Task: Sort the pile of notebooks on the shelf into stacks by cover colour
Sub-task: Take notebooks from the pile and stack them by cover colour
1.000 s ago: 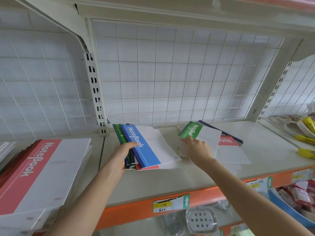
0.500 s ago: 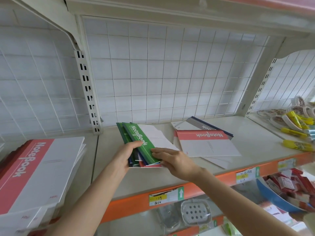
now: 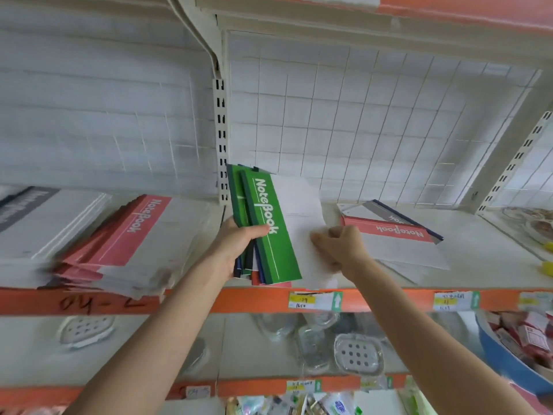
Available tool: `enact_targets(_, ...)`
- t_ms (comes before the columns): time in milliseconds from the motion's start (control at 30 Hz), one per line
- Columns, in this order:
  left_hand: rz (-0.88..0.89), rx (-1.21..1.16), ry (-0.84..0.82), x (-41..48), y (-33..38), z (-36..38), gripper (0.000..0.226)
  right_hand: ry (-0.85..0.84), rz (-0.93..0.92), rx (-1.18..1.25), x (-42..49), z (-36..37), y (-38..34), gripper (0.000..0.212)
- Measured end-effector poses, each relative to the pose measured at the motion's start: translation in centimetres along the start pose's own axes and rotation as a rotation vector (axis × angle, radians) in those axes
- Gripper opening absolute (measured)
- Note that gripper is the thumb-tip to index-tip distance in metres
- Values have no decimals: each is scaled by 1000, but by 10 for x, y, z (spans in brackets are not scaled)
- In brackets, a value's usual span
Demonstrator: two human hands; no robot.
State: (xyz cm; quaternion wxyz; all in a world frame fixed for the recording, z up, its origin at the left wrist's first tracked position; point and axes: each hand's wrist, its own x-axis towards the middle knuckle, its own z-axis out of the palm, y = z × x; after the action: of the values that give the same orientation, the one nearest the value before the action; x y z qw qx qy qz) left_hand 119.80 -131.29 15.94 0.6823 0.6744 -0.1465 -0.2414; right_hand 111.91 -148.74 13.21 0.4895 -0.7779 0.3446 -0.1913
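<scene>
Left grip (image 3: pixel 239 245): a bare hand clamped on the bundle of notebooks (image 3: pixel 250 265), thumb across the green band on top, fingers underneath.
Bundle of notebooks: fanned and tilted above the front of the shelf (image 3: pixel 484 253), with green, blue and red spines showing at its lower end.
Green notebook (image 3: pixel 270 232): on top of the bundle, its "NoteBook" band to the left and the white part of its cover to the right.
Right grip (image 3: pixel 339 244): a bare hand with curled fingers, pinching the white right edge of the green notebook's cover.
Red notebook (image 3: pixel 395 238): lies flat on the shelf just right of the right grip, on top of the loose pile.
Blue-edged notebook (image 3: pixel 402 213): partly under the red notebook, poking out behind it.
Red stack (image 3: pixel 134 235): a slumped stack of red-banded notebooks on the next bay to the left.
Grey-banded stack (image 3: pixel 33 214): at the far left, blurred.
Price labels (image 3: pixel 314 301): stuck on the orange shelf rail (image 3: pixel 209 299) below the bundle.
Wire grid (image 3: pixel 359 130): white, backs the shelf.
</scene>
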Motion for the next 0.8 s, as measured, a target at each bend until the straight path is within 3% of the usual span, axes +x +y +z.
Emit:
enact_targets(233, -73, -97, 237, -80, -7, -61, 10, -157, -6, 142, -66, 36, -27, 16)
enact_targets(433, -190, -219, 281, -143, -10, -127, 6, -269, -93, 120, -122, 87, -67, 19)
enact_targets(567, -146, -163, 391, -174, -14, -178, 5, -332, -127, 105, -146, 136, -95, 35)
enact_targets(800, -80, -138, 518, -201, -15, -308, 21, -425, -190, -18, -185, 254, -143, 21)
